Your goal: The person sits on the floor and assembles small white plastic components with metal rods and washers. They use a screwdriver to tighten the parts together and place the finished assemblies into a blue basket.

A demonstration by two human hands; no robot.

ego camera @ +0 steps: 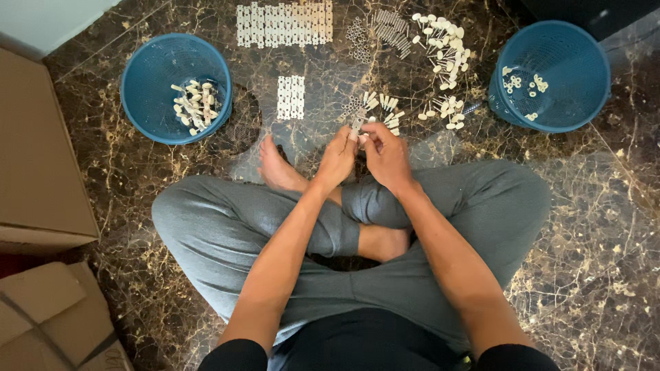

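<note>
Both hands mid-frame: left hand (336,159) & right hand (385,156) pinching a small metal piece (358,124) w/ a white plug. Some finished bits in blue basket (152,124) upper left, few in basket (584,103) upper right. Plenty of loose white plugs (443,41) + plastic strips (283,24) left on floor (584,261), so prob early-ish.

Small metal part (358,124): narrow, grey, elongated. It is held above the dark marble floor (591,261), upright and slightly tilted, pinched at its lower end between the fingertips of the left hand (337,159) and right hand (386,154), near the floor's far edge.
</note>
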